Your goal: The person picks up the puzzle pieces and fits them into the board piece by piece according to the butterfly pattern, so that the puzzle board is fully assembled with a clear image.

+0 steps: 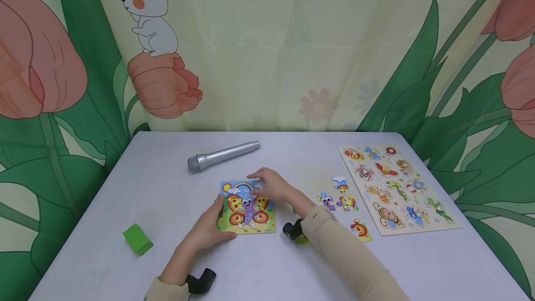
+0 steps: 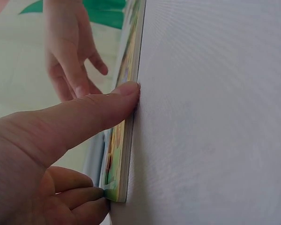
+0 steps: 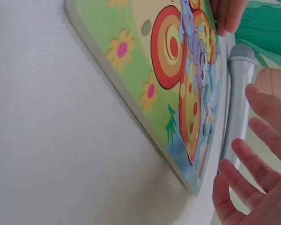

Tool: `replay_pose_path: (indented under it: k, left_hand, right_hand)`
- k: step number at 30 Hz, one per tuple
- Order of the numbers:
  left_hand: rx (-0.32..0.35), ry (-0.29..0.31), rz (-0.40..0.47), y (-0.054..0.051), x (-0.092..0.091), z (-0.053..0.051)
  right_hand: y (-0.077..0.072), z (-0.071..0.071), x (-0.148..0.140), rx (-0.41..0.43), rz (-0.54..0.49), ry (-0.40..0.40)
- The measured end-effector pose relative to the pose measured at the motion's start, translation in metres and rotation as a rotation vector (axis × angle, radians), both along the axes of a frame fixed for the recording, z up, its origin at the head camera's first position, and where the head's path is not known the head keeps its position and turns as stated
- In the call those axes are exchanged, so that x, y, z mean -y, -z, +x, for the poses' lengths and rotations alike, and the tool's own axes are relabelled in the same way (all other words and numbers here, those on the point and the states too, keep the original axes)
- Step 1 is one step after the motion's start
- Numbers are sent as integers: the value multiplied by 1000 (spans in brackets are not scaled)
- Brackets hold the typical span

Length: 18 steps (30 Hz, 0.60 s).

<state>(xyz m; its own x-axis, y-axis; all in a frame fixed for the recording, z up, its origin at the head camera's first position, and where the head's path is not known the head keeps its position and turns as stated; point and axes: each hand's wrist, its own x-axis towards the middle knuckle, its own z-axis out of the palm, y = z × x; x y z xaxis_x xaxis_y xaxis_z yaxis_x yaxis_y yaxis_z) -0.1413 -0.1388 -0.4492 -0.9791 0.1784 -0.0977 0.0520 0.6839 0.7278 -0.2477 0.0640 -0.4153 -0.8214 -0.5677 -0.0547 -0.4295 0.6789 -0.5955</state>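
Bench (image 1: 83, 268): white surface. Silver microphone (image 1: 230, 153) lies aslant toward the far edge, mesh head to the left. Green block (image 1: 138, 239) rests on the left side, nearer the front. Light-coloured board (image 1: 409, 230) lies flat near the right edge; insect figures in several rows noted on it. Backdrop (image 1: 259, 73) stands behind the bench: pale cloth, printed with a white rabbit (image 1: 154, 31), pink tulips (image 1: 46, 55) and green leaves (image 1: 411, 78).

From my remote feed I see a wrinkled cream cloth backdrop (image 1: 267, 50) with large pink tulips (image 1: 46, 55), broad green leaves (image 1: 411, 68), behind a pale-white flat-topped table (image 1: 96, 268).
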Motion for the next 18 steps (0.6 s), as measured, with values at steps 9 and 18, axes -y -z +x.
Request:
replay_pose_path:
  k: [9,18]
  left_hand:
    - [-3,-6,2,0,0,0]
    - [-8,-14,-3,-3,-2,2]
  right_hand:
    - [-4,-1,-21,10,-119,41]
    - [-9,-2,-52,0,-162,117]
